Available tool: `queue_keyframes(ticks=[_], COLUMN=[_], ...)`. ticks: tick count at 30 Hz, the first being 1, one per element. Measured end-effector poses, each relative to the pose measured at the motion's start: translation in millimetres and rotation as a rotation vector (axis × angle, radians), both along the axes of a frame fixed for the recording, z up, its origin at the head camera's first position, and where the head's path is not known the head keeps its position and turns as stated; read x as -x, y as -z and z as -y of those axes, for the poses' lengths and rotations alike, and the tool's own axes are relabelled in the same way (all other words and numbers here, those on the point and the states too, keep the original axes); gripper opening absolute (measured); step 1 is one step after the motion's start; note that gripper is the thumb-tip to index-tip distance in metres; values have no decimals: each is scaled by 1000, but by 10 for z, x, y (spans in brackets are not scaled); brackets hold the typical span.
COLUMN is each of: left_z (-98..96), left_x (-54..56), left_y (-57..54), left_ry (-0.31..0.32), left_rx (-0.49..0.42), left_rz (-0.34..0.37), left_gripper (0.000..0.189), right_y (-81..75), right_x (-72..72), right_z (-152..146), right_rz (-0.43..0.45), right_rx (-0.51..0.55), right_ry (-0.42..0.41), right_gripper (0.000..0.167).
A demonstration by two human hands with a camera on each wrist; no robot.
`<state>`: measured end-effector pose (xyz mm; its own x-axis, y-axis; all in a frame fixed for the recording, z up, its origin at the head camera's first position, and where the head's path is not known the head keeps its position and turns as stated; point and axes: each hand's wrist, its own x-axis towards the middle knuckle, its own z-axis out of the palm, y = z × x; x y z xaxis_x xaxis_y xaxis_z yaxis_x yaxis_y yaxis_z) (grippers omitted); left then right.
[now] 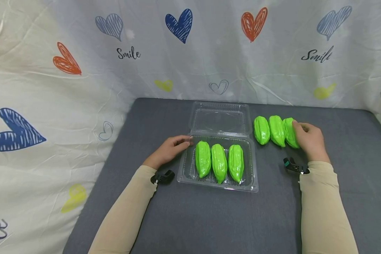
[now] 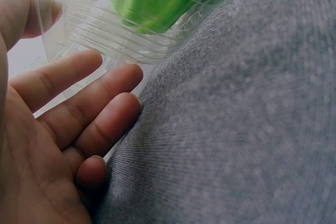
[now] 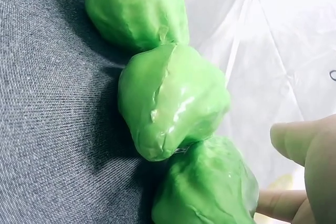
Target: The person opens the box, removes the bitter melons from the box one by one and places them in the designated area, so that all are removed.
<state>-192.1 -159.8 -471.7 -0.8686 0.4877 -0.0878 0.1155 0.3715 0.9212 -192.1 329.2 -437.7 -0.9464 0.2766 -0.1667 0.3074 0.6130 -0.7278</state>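
In the head view a clear plastic clamshell box (image 1: 254,185) lies with its lid (image 1: 220,118) folded back. Inside are three glossy green ribbed gourds (image 1: 219,163), side by side. My left hand (image 1: 169,150) is at the box's left rim; the left wrist view has the thumb on one side of the clear wall (image 2: 113,35) and the fingers on the other, pinching it. Right of the lid, three similar gourds (image 1: 261,130) lie in a row. My right hand (image 1: 311,139) touches the rightmost gourd (image 3: 210,187), one finger standing apart from it in the right wrist view.
A grey cloth (image 1: 209,225) covers the table. Behind it and at the left hangs a white curtain (image 1: 193,63) printed with hearts. Each wrist wears a black strap (image 1: 296,166).
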Motion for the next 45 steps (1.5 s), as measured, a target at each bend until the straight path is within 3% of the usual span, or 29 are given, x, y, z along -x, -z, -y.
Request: queue_keyframes(ticks=[30, 45], left_z=[-9, -4], left_x=[-4, -12], left_y=[-7, -22], left_ry=[7, 5], left_rx=[-15, -12], left_rz=[-16, -1], left_gripper=[42, 43], right_y=[32, 28], right_x=[17, 4], right_z=[11, -32], right_rz=[11, 11], right_rx=[-68, -36], right_ry=[-47, 5], right_gripper=[86, 88])
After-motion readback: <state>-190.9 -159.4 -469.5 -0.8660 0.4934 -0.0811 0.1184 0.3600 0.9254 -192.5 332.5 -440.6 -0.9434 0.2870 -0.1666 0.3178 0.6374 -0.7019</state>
